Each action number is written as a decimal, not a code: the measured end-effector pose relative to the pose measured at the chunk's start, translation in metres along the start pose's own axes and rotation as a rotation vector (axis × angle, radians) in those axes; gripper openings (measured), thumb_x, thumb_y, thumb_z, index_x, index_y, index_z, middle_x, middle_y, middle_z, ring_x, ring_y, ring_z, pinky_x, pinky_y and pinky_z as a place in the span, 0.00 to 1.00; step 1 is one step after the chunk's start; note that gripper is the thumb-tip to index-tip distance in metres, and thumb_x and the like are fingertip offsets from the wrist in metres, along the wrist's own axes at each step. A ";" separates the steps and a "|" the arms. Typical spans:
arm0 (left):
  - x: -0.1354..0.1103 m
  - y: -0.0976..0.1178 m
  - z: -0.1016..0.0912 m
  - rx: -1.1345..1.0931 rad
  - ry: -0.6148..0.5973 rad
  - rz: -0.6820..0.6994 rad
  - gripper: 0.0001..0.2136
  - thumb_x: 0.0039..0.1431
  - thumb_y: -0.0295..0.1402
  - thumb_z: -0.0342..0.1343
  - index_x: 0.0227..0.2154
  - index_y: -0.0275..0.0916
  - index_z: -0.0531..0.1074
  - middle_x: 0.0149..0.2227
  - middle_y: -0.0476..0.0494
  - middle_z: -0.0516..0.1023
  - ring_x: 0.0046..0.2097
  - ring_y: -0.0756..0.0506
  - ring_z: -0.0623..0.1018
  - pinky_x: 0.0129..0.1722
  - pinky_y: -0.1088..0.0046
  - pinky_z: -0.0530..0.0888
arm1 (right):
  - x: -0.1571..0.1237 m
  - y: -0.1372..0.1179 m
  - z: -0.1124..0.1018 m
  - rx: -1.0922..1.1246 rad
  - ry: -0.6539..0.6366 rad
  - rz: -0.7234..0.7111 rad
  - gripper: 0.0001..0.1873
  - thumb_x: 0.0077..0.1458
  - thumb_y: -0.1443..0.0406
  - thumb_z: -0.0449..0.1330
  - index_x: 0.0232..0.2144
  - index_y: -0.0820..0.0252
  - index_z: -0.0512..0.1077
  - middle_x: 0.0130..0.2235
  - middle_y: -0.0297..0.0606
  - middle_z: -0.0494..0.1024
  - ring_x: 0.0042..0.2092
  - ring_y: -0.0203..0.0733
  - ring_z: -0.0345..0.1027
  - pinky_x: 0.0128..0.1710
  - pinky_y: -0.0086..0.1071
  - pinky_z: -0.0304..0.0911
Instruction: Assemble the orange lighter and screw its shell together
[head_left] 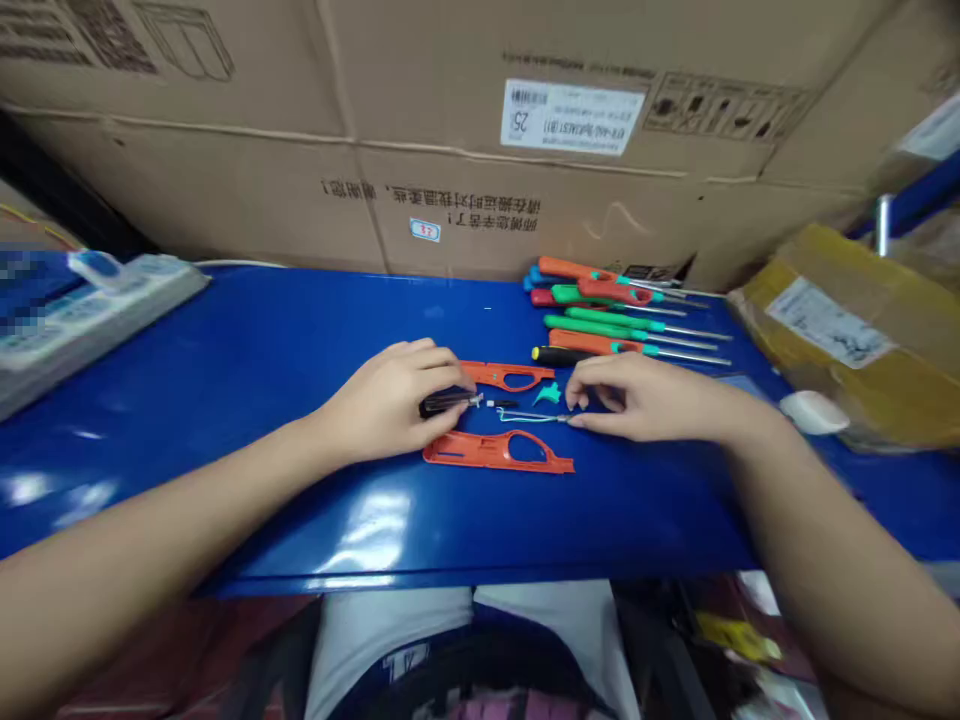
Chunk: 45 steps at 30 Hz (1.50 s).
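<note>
**Orange shell halves apart, small parts loose between two hands**

Glossy blue worktop (285, 340): slick, so round bits could roll if nudged. Brown printed cardboard (450, 165) walls off the far side. Yellow-taped brown carton (825, 335) hems in the right; an elbow swung wide might knock it. White plastic power strip (154, 287) far left, out of the way. Pile of stick lighters with coloured handles and metal barrels (607, 326) lies just beyond the right hand (645, 395), probably in the way if it reaches forward. Right grip: fingers curled, thumb at the end of thin pale wires (529, 417); can't tell if pinching or only touching. Left hand (397, 400): grip pinching a black tube-like body (441, 403), tip poking out rightward. Orange plastic half-shells, far one (487, 373) and near one (469, 449), flank the loose parts, both by the left fingers; a careless drag could shift them. Wires may come loose if tugged. Green plastic trigger (550, 393) near right fingertips, could get swept aside. Small black cylinder with white end (505, 403) beside the tube's tip: likely easiest to lose.
</note>
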<state>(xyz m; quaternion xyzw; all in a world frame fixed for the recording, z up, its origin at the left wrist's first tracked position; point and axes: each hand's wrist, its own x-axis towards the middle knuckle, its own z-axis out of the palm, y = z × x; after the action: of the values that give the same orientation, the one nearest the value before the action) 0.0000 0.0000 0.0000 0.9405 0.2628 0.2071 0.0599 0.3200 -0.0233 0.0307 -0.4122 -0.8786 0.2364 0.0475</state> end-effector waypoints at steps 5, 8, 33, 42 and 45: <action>-0.003 0.020 -0.010 -0.018 -0.080 0.147 0.12 0.64 0.43 0.58 0.42 0.40 0.77 0.41 0.45 0.80 0.42 0.43 0.76 0.42 0.65 0.68 | 0.007 -0.004 0.009 -0.136 0.236 0.020 0.12 0.64 0.56 0.58 0.41 0.58 0.74 0.38 0.37 0.77 0.36 0.39 0.67 0.35 0.31 0.59; -0.005 0.026 -0.005 -0.004 -0.153 0.189 0.16 0.65 0.44 0.57 0.48 0.40 0.76 0.43 0.45 0.80 0.45 0.42 0.76 0.43 0.65 0.68 | 0.012 -0.004 0.016 -0.175 0.256 0.042 0.15 0.62 0.56 0.62 0.47 0.57 0.73 0.41 0.37 0.77 0.37 0.39 0.68 0.35 0.31 0.59; -0.003 0.019 -0.004 0.003 -0.178 0.068 0.12 0.62 0.41 0.58 0.43 0.41 0.78 0.40 0.46 0.80 0.42 0.43 0.77 0.44 0.65 0.69 | 0.002 -0.007 0.003 0.039 -0.054 0.091 0.11 0.60 0.58 0.60 0.36 0.60 0.72 0.31 0.35 0.72 0.29 0.35 0.61 0.28 0.30 0.56; -0.003 0.019 -0.004 -0.001 -0.182 0.062 0.13 0.64 0.41 0.57 0.45 0.41 0.80 0.41 0.45 0.80 0.43 0.43 0.77 0.44 0.64 0.70 | 0.000 -0.014 -0.002 0.092 -0.001 0.113 0.13 0.62 0.55 0.60 0.37 0.58 0.71 0.22 0.26 0.66 0.23 0.32 0.57 0.25 0.28 0.53; -0.003 0.019 -0.004 0.000 -0.175 0.063 0.13 0.64 0.40 0.57 0.45 0.41 0.80 0.40 0.45 0.80 0.42 0.43 0.77 0.44 0.65 0.70 | -0.001 -0.015 -0.003 0.104 0.009 0.098 0.13 0.62 0.55 0.60 0.36 0.59 0.71 0.21 0.26 0.65 0.22 0.32 0.57 0.24 0.28 0.54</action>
<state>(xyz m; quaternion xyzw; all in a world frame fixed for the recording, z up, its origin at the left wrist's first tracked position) 0.0054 -0.0177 0.0066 0.9627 0.2270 0.1257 0.0759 0.3108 -0.0317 0.0402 -0.4526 -0.8437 0.2820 0.0615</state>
